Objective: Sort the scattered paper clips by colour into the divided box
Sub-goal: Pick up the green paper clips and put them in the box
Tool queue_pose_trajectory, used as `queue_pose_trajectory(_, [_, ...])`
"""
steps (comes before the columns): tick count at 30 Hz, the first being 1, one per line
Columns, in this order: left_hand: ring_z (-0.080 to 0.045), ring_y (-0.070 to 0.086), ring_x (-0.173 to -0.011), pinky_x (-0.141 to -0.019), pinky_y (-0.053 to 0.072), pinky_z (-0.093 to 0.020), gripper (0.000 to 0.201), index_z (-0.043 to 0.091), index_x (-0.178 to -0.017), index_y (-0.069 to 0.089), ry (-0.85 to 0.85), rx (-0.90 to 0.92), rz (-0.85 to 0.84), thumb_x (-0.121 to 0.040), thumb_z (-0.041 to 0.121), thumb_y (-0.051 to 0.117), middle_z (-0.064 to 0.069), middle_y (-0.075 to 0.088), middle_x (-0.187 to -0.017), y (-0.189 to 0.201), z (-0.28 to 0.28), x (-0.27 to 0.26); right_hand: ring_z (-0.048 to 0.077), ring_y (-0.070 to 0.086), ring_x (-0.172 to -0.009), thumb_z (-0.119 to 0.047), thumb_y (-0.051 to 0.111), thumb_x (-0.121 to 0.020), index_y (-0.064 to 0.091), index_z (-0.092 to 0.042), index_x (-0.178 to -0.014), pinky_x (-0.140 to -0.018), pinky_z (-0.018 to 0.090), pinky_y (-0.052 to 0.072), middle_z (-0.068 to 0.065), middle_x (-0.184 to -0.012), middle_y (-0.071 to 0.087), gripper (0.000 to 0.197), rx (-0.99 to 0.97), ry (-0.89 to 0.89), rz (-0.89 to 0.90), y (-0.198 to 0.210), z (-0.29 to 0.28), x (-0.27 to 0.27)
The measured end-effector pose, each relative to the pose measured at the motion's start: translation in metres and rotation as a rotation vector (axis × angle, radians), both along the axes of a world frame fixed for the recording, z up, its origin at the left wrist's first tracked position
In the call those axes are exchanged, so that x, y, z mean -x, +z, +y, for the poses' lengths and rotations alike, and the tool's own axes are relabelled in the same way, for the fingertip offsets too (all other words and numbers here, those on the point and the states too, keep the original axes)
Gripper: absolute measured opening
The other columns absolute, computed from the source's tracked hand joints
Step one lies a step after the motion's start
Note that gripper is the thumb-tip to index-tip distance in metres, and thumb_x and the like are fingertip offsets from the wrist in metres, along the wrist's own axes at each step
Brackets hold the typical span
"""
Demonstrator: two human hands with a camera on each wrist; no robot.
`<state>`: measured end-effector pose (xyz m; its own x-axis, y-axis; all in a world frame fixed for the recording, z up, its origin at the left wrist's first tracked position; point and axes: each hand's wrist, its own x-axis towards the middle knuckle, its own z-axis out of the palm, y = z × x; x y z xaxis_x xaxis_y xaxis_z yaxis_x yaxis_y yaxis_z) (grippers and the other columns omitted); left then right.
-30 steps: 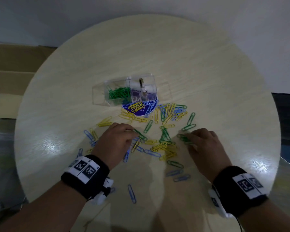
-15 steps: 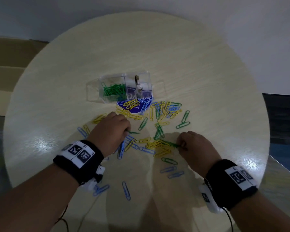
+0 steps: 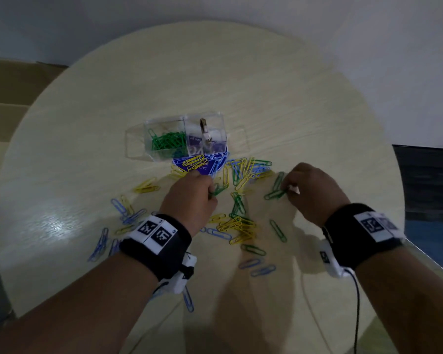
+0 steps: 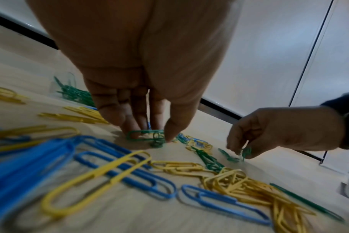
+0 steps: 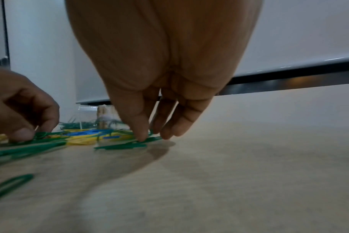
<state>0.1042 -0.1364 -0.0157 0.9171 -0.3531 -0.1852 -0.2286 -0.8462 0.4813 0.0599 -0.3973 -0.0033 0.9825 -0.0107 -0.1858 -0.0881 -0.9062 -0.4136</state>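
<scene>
Clear divided box (image 3: 164,129) near counter (image 3: 266,85) centre, green clips in its left compartment. Left hand (image 3: 189,198) grip pinches green paper clips (image 4: 144,136). Right hand (image 3: 315,192) grip pinches green clip (image 3: 275,194) on the counter

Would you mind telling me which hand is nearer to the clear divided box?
Left. The left hand is just in front of the divided box, on green clips. The right hand is farther off to the box's right, pinching green clips.
</scene>
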Motion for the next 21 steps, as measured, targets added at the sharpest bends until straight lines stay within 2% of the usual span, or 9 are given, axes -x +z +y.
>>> queue_pose_trajectory(3, [-0.025,0.059,-0.092,-0.077,0.051,-0.040,0.024,0.018,-0.099,0.061,0.018,-0.021,-0.016,-0.080,0.028,0.071,-0.004,0.060,-0.099,-0.001,-0.003,0.003,0.035,0.061,-0.088,-0.014,0.075,-0.059,0.069,-0.015,-0.102,-0.085,0.038,0.051,0.011,-0.104,0.061,0.044,0.009,0.113,0.045,-0.004,-0.002,-0.010])
queue_pose_trajectory(5, [-0.029,0.061,-0.093,-0.078,0.052,-0.043,0.022,0.016,-0.099,0.063,0.016,-0.044,-0.009,-0.081,0.027,0.070,-0.007,0.063,-0.099,-0.003,-0.004,0.003,0.036,0.060,-0.089,-0.024,0.080,-0.058,0.068,-0.014,-0.107,-0.088,0.038,0.049,0.013,-0.106,0.062,0.051,0.039,0.128,0.059,-0.007,0.000,-0.008])
queue_pose_trajectory(9, [-0.031,0.063,-0.090,-0.079,0.052,-0.043,0.016,0.013,-0.094,0.069,0.035,-0.059,0.032,-0.081,0.023,0.071,-0.009,0.065,-0.096,-0.004,0.002,0.003,0.035,0.061,-0.087,-0.019,0.079,-0.064,0.070,-0.016,-0.098,-0.083,0.037,0.050,0.012,-0.095,0.062,0.035,-0.011,0.058,0.041,-0.012,0.010,0.007])
queue_pose_trajectory(14, [-0.028,0.061,-0.091,-0.083,0.049,-0.037,0.013,0.015,-0.093,0.068,0.067,0.016,0.110,-0.080,0.014,0.072,-0.009,0.057,-0.102,-0.004,0.013,0.004,0.033,0.059,-0.086,-0.022,0.075,-0.071,0.069,-0.019,-0.088,-0.076,0.031,0.044,0.007,-0.087,0.058,0.018,0.007,0.003,0.060,-0.016,0.032,0.027])
queue_pose_trajectory(17, [-0.028,0.057,-0.094,-0.082,0.047,-0.036,0.012,0.015,-0.092,0.067,0.049,-0.016,0.119,-0.081,0.012,0.068,-0.009,0.057,-0.104,-0.001,0.014,0.004,0.033,0.059,-0.087,-0.022,0.073,-0.072,0.068,-0.020,-0.087,-0.076,0.033,0.046,0.007,-0.089,0.058,0.016,0.004,-0.027,0.064,-0.017,0.035,0.032])
queue_pose_trajectory(21, [-0.028,0.061,-0.089,-0.076,0.048,-0.035,0.012,0.016,-0.091,0.065,0.049,-0.010,0.107,-0.081,0.009,0.064,-0.007,0.066,-0.094,0.003,0.018,0.001,0.032,0.060,-0.084,-0.020,0.074,-0.069,0.063,-0.020,-0.082,-0.074,0.030,0.042,0.005,-0.084,0.060,0.017,0.016,-0.013,0.075,-0.018,0.036,0.031])
